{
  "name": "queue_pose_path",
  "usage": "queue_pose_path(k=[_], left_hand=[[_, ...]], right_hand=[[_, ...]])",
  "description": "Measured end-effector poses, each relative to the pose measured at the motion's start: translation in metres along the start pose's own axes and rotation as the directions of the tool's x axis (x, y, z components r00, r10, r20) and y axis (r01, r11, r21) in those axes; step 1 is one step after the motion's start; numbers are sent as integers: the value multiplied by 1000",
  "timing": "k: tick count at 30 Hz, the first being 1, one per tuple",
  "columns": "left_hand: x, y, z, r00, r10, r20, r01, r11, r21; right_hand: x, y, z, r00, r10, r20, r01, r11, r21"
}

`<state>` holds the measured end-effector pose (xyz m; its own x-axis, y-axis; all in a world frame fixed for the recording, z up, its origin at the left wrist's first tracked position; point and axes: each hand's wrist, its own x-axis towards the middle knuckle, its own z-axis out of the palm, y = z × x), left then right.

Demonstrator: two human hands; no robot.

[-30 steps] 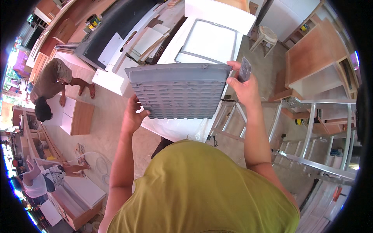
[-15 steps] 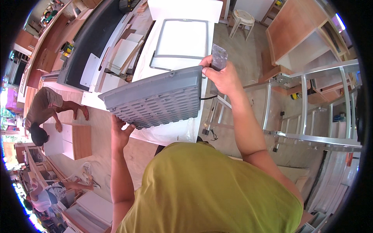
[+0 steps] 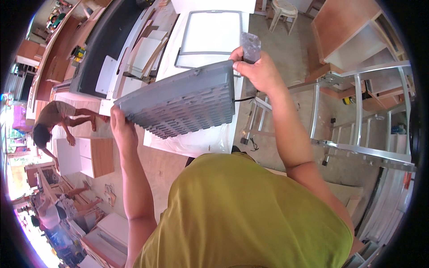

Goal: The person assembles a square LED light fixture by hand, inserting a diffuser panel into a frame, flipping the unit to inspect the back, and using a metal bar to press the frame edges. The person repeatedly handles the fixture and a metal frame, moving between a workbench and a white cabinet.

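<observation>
Both my hands hold up a grey finned housing [image 3: 178,96], which looks like the back of a floodlight, tilted over the white table [image 3: 214,145]. My left hand [image 3: 124,131] is closed on its left end, fingers over the edge. At the upper right corner, my right hand [image 3: 259,71] pinches the rim between thumb and fingers. A flat, mottled grey plate [image 3: 251,47] sticks up from that same hand; its lower end is hidden. From the housing's right side runs a short black cable [image 3: 243,99]. Beyond it, a grey-edged frame with a white panel [image 3: 212,33] lies on the table.
An aluminium ladder [image 3: 357,111] stands at the right, near a wooden cabinet [image 3: 344,27]. A stool [image 3: 283,11] is at the far right. Cut boards [image 3: 145,51] lie left of the table. A co-worker [image 3: 56,118] bends over a white-fronted cabinet [image 3: 82,156]; another person sits lower left.
The housing has tipped further, its left end rising slightly. My left hand has moved left and up from the lower edge to the left end. My right hand keeps its grip.
</observation>
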<state>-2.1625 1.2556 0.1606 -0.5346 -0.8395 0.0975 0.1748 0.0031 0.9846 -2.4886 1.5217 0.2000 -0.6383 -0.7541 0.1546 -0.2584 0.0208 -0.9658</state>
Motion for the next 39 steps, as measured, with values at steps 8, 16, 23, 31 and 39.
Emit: queue_pose_path(k=[8, 16, 23, 31, 39], left_hand=[[25, 9, 62, 971, -28, -236, 17, 999, -52], [38, -7, 52, 957, -36, -288, 26, 999, -38], [43, 0, 69, 940, -68, -335, 67, 998, -17], [55, -4, 72, 923, -118, -367, 136, 990, 23], [80, -23, 73, 903, -133, -408, 177, 982, 73]], right_hand=[[4, -5, -5, 996, 30, -81, -33, 999, -42], [-28, -65, -65, 923, -172, -344, 188, 982, 13], [-77, -82, -79, 921, -207, -331, 198, 978, -60], [-113, -19, -49, 972, 155, -177, -141, 986, 91], [-141, 6, -42, 935, 304, -182, -292, 952, 87]])
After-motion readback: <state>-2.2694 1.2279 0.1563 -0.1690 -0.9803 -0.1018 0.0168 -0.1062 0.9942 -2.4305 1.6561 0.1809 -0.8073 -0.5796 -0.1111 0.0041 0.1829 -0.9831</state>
